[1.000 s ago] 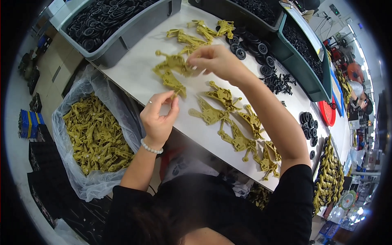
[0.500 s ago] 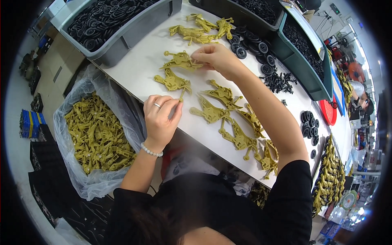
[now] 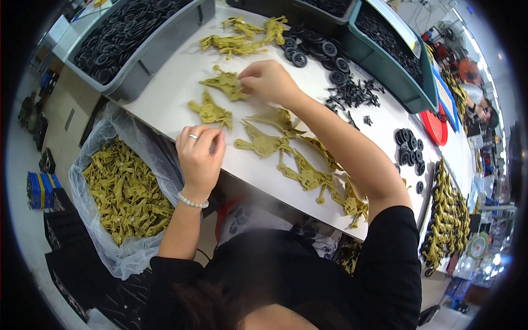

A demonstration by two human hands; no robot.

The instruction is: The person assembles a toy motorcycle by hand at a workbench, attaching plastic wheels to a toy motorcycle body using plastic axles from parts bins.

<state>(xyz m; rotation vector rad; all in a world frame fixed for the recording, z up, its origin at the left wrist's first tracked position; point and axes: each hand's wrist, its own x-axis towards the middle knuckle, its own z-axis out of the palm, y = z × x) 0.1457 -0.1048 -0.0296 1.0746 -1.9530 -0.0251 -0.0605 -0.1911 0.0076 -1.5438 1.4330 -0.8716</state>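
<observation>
Here, your left hand (image 3: 199, 157) rests at the near edge of the white table (image 3: 165, 88). Its fingers are curled in, and the fingertips pinch the bottom tip of a yellow plastic part (image 3: 210, 111) that lies flat on the table. You wear a ring on that hand and a bead bracelet (image 3: 192, 202) on the wrist.

Your right hand (image 3: 268, 81) reaches farther out across the table. Its fingers are bent down and grip the edge of a second yellow part (image 3: 224, 84). That part also lies flat, just beyond the first one.

More yellow parts (image 3: 300, 165) lie in a row to the right of your hands, under your right arm, touching each other in places. A small pile of yellow parts (image 3: 242, 36) sits at the far side of the table. Next to that pile are black wheels (image 3: 316, 47), and a heap of small black pieces (image 3: 352, 96) lies a bit to the right.

A grey bin (image 3: 137, 44) full of black wheels stands at the far left of the table. A teal bin (image 3: 393, 63) with black parts stands at the far right. Below the table on your left, a clear plastic bag (image 3: 118, 192) holds lots of the same yellow parts.
</observation>
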